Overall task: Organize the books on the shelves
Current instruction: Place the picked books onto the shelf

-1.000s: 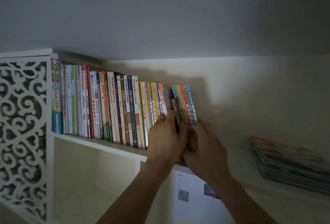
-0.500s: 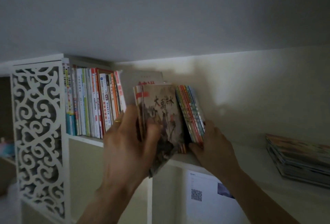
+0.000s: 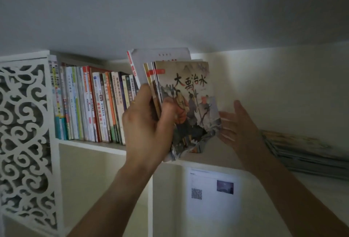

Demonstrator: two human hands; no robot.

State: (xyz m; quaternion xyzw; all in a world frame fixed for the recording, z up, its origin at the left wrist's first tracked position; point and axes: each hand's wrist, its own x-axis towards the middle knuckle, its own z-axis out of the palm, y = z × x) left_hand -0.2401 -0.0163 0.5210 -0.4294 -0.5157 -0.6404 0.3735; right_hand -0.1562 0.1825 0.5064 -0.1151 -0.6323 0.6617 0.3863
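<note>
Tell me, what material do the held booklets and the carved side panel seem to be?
Held booklets: probably paper with a soft printed cover; the lower corner bends. Carved side panel: looks like white-painted wood or board, with cut-through scrolls; which one cannot be told.

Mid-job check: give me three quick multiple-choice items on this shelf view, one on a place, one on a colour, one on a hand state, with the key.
1. Where does the flat stack of magazines lie?
A. On the shelf board at far right
B. In the lower compartment
C. On top of the upright books

2. What colour is the carved scroll panel at the left end?
A. Black
B. White
C. Red

3. What is the left hand doing?
A. Hanging idle
B. Pressing flat on the shelf board
C. Gripping a bundle of thin picture books

Key:
1 A: the stack lies flat on the shelf board, right of the right hand.
2 B: the fretwork is white.
3 C: its thumb crosses the front cover while the fingers wrap behind the bundle; the right hand is open beside it.
</note>
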